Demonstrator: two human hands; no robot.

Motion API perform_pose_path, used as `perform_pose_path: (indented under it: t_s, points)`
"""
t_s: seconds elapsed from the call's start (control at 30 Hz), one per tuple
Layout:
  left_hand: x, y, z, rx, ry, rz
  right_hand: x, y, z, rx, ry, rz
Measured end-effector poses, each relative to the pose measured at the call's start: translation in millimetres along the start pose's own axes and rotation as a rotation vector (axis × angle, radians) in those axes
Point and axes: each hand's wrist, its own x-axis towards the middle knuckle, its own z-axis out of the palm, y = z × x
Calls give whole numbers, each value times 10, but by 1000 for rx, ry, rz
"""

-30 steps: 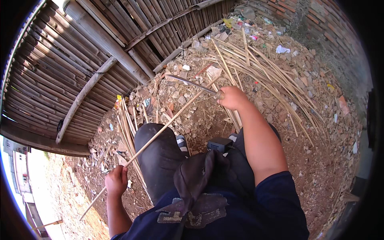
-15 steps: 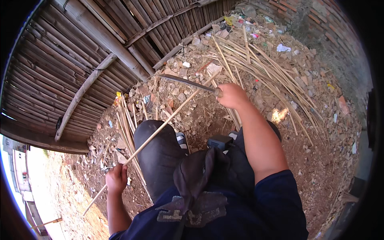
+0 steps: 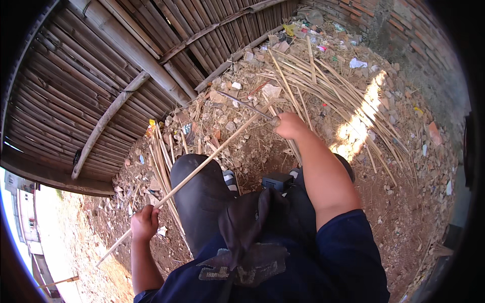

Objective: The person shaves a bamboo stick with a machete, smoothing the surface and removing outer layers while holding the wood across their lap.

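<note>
**Stick held across the knee, blade at its far end**

Since the earlier frames little has shifted: the right hand [image 3: 289, 124] has edged slightly outward along the stick, and a bright patch of sunlight has come onto the pile to its right; the left hand [image 3: 145, 222] stays where it was.

The stick [image 3: 202, 166] is a long, thin, pale strip. It runs on a slant from low at the person's left, up and away to the right, crossing over the raised left knee [image 3: 199, 194] in dark trousers. The left hand is closed around it near the low end, with a short tail of stick poking out beyond the fist toward the sandy ground. The right hand is closed on the handle of a long dark blade [image 3: 245, 103], which reaches back to the left from the fist and lies against the stick's far end. So the stick's long axis lies between the two hands; the left one grips it, the right one meets it only through the blade.

Beyond the right hand lies a loose pile of similar strips [image 3: 323, 81] on rubble-strewn dirt. More strips [image 3: 164, 156] lie beside the left knee. A fence of bamboo poles [image 3: 101, 76] curves along the left, and a brick wall [image 3: 404, 30] stands at the far right.
</note>
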Motion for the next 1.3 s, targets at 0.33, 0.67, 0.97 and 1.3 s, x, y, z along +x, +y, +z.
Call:
perform_pose_path:
  t_s: [0.33,0.67,0.97,1.3]
  points:
    - [-69,-5,9,50,-25,12,-146,-103,-138,-49,29,-23]
    - [-112,-69,3,36,-63,-5,-489,-378,-272,-158,44,-187]
    - [17,137,-113,113,-122,-42,-475,-447,-284,-143,49,-125]
    - [-50,100,-93,89,-152,-77,-409,-84,-466,-62,192,42]
